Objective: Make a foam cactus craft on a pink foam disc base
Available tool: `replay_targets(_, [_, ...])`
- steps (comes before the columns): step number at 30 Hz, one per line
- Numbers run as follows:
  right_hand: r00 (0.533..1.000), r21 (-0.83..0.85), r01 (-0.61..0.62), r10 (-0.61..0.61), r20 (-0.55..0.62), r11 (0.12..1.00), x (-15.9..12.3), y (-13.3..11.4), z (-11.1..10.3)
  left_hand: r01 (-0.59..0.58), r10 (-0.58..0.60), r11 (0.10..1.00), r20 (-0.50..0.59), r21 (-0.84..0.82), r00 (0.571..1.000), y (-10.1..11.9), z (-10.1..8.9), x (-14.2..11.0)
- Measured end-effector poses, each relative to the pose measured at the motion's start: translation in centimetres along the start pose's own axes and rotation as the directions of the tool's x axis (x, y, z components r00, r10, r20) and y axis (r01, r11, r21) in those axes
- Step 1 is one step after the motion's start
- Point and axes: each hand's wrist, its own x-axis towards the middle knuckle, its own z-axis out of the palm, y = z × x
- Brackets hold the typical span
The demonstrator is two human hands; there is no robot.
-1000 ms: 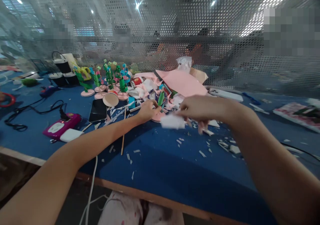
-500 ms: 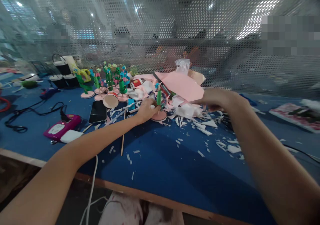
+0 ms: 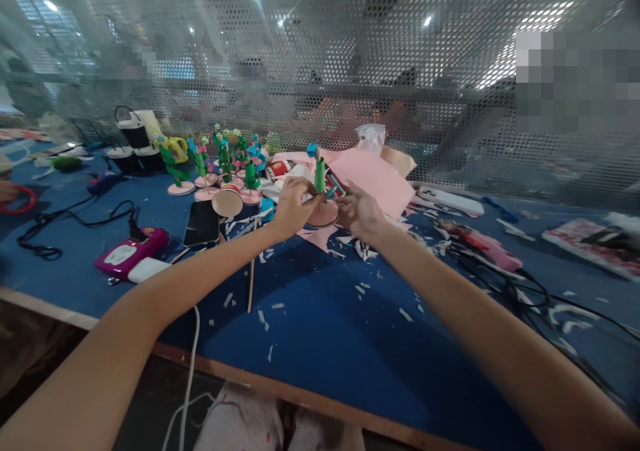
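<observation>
In front of me stands a small paper flower with a green rolled stem, a blue top and a round pink base. My left hand closes on its lower stem from the left, fingertips pinched. From the right, my right hand reaches in with bent fingers close to the base and a teal piece of paper. Whether those fingers grip anything is too small to make out. Behind both hands lies a large pink paper sheet on a heap of scraps.
Several similar paper flowers stand left of the heap. A black phone, a purple power socket and a wooden stick lie nearer. At right are a pink glue gun and cables. Another person's hand shows at far left.
My right hand has come back left from the far right of the heap to the flower's base. The flower, still in my left hand, is raised slightly. The glue gun is now uncovered.
</observation>
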Motion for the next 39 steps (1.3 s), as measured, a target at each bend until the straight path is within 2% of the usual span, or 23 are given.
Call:
replay_targets(2, [0.995, 0.164, -0.093, 0.088, 0.040, 0.982, -0.3, 1.6, 0.7, 0.013, -0.013, 1.000, 0.006, 0.021, 1.000, -0.3, 0.0, 0.0])
replay_targets(6, [0.953, 0.283, -0.268, 0.210, 0.218, 0.921, -1.4, 3.9, 1.6, 0.035, -0.038, 0.997, 0.048, 0.061, 0.998, -0.5, 0.2, -0.1])
replay_targets(10, [0.933, 0.373, -0.282, 0.162, 0.320, 0.884, -1.8, 4.7, 1.4, 0.035, -0.047, 0.995, 0.124, 0.092, 0.991, -0.3, 0.4, -0.4])
replay_targets(12, [0.939, 0.418, -0.273, 0.146, 0.310, 0.866, -1.7, 4.7, 1.3, 0.047, -0.062, 0.994, 0.157, 0.101, 0.986, -0.2, 0.5, -0.5])
replay_targets(18, [0.949, 0.443, -0.291, 0.200, 0.242, 0.848, -1.4, 4.7, 1.2, 0.085, -0.106, 0.990, 0.202, 0.109, 0.974, 0.0, 0.6, -0.7])
replay_targets(27, [0.955, 0.460, -0.273, 0.181, 0.235, 0.845, -1.4, 4.9, 1.0, 0.014, -0.015, 1.000, 0.125, 0.014, 0.992, -0.9, 0.9, -1.0])
replay_targets(31, [0.945, 0.446, -0.269, 0.146, 0.292, 0.854, -1.1, 5.2, 0.6, 0.000, 0.003, 0.999, 0.079, -0.042, 0.997, -1.3, 0.9, -1.1])
replay_targets(35, [0.934, 0.420, -0.289, 0.156, 0.322, 0.860, -1.0, 5.2, 0.5, 0.007, -0.001, 0.999, 0.164, -0.035, 0.986, -1.1, 0.8, -0.8])
replay_targets(39, [0.933, 0.388, -0.317, 0.213, 0.289, 0.865, -1.4, 5.0, 0.9, 0.053, -0.047, 0.999, 0.257, -0.013, 0.965, -1.0, 0.8, -0.3])
